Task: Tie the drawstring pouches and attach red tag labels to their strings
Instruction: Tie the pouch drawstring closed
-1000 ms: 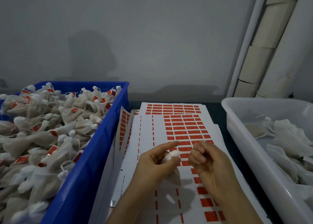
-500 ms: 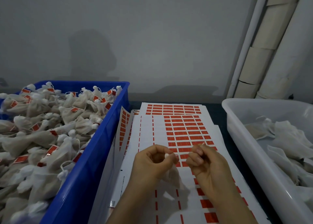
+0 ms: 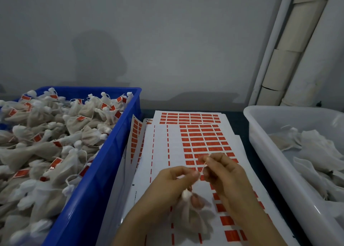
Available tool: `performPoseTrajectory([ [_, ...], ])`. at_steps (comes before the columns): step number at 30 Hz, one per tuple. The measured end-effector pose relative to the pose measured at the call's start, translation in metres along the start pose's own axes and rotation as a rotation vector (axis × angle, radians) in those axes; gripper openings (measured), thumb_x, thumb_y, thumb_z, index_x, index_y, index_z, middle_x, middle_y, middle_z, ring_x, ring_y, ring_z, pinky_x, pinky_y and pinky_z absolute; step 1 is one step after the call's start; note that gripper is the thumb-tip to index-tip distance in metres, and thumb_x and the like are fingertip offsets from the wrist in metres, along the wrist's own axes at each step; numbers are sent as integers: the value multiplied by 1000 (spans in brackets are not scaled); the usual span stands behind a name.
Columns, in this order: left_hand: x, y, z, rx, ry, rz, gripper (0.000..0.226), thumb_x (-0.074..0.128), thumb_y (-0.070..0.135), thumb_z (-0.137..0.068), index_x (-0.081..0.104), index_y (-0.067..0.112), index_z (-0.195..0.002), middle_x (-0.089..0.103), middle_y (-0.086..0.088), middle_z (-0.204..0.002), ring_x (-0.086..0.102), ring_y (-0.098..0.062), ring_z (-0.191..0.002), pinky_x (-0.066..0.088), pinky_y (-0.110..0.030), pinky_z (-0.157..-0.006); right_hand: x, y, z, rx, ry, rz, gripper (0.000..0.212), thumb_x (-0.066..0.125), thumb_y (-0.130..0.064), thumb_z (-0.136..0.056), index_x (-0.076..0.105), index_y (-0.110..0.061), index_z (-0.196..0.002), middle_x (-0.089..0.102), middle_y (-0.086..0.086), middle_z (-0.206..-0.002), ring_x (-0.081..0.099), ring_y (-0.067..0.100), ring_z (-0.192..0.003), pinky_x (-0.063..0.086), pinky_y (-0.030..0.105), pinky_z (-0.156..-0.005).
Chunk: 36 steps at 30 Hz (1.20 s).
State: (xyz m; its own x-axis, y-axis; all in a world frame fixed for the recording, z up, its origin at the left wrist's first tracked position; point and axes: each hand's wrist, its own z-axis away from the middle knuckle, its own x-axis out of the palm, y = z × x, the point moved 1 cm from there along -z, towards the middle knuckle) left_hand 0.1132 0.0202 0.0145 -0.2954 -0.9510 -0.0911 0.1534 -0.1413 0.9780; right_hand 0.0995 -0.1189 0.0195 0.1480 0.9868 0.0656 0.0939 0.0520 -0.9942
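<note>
My left hand (image 3: pixel 178 182) grips the pouch (image 3: pixel 191 214) hanging below it; my right hand (image 3: pixel 221 173) pinches the string (image 3: pixel 204 166), which runs up-right from the neck, label sheet (image 3: pixel 195 139) underneath.

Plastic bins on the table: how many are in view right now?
2. The blue plastic bin sits at left, heaped with tied, tagged pouches; the white plastic bin sits at right, holding flat untied pouches. More bins may lie outside the frame.
</note>
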Motion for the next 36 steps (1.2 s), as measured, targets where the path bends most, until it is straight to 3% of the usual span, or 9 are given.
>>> performPoseTrajectory([
  [4,-2,0,3,17,-95,23,23,58,27,-87,72,30,-69,73,9,-66,69,-8,-58,53,-13,-51,2,2,-1,-38,-1,107,16,58,-24,-83,67,-31,-73,70,-13,-72,67,7,-70,50,9,-53],
  [8,-6,-1,2,48,-155,136,26,51,42,-82,67,23,-90,76,-5,-79,70,-20,-55,57,-25,-54,-1,6,-3,-52,25,162,13,58,-26,-83,65,-30,-72,69,-12,-70,65,10,-69,51,9,-52],
  [16,-11,-6,-5,41,-160,164,24,67,43,-69,72,22,-81,73,-8,-69,69,-26,-55,59,-33,-60,2,11,-12,-77,-32,355,10,60,-27,-82,66,-35,-79,67,-23,-64,63,-2,-64,47,6,-50],
  [18,-15,-7,-6,29,-86,149,16,66,38,-78,72,24,-77,75,-6,-75,70,-28,-59,60,-35,-63,1,17,-22,-78,42,526,14,59,-30,-83,67,-31,-94,64,-28,-79,59,-3,-64,40,4,-56],
  [21,-22,-12,-9,-24,20,141,16,61,33,-84,72,23,-79,76,-3,-77,71,-26,-59,60,-34,-64,7,33,-30,-74,61,796,25,59,-29,-84,64,-23,-107,67,-8,-106,54,-4,-74,39,6,-65],
  [25,-25,-20,-12,-117,156,52,17,59,35,-85,67,20,-86,74,-7,-88,70,-27,-80,60,-38,-73,20,56,-21,-54,7,966,51,59,-46,-79,49,-28,-126,48,-9,-136,44,11,-123,33,33,-105],
  [27,-27,-22,-13,-139,185,63,17,59,33,-86,66,17,-89,73,-11,-91,69,-33,-85,58,-45,-80,20,57,-18,-39,-29,994,60,56,-55,-76,43,-31,-129,42,-12,-140,36,11,-129,29,35,-108],
  [32,-32,-18,-12,-163,135,191,13,57,25,-89,60,14,-95,76,-3,-68,70,-25,-54,59,-30,-55,15,55,-13,17,-74,944,59,63,-45,-76,43,-31,-129,38,-11,-143,32,11,-132,26,37,-109],
  [36,-33,-21,-13,-163,135,208,14,57,24,-88,61,12,-96,76,-4,-69,70,-26,-55,61,-38,-66,16,54,-11,-1,-59,952,49,63,-41,-78,51,-29,-124,43,-10,-140,35,11,-130,28,36,-109],
])
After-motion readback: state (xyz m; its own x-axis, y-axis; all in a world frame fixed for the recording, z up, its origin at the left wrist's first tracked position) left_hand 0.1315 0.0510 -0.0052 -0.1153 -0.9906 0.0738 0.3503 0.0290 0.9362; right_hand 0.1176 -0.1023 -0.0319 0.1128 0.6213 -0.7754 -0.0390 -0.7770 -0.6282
